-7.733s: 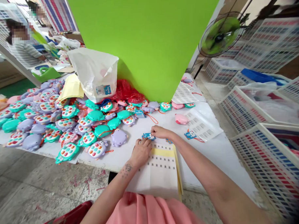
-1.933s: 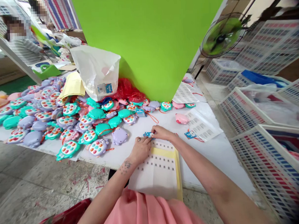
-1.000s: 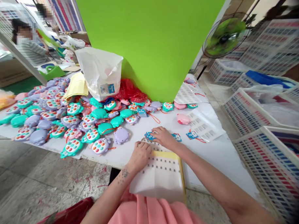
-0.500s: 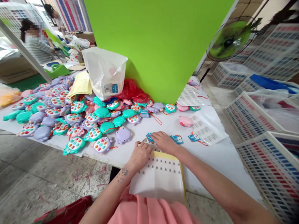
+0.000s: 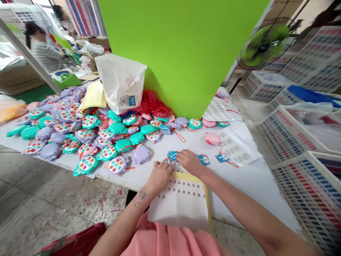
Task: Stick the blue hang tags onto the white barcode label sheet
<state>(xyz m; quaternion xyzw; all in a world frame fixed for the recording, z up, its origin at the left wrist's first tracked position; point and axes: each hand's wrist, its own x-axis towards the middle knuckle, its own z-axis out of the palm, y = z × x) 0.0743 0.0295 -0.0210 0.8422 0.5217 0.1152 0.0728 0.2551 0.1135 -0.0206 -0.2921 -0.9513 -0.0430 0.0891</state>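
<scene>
My left hand [image 5: 160,177] rests with curled fingers on the top edge of a stack of printed white sheets [image 5: 178,202] with a yellow sheet beneath. My right hand [image 5: 190,162] lies flat just right of it, its fingertips beside a small blue card tag [image 5: 173,155]. A second blue tag [image 5: 204,159] sits past the right wrist. Neither hand visibly grips anything. Further up the white table [image 5: 245,181] lie a pink toy [image 5: 212,139] and a purple turtle-shaped toy [image 5: 141,154]. Left of my hands spreads a heap of teal and purple button toys [image 5: 61,135].
A green board [image 5: 184,49] rises behind the table, with white [image 5: 121,83] and red [image 5: 150,104] plastic bags at its foot. White plastic crates [image 5: 299,134] stand to the right, beyond a fan [image 5: 264,46]. A co-worker [image 5: 43,50] sits at back left.
My right hand has shifted right and back from the first blue tag, and a second tag now shows beside it. The whole view has drifted as my head turned.
</scene>
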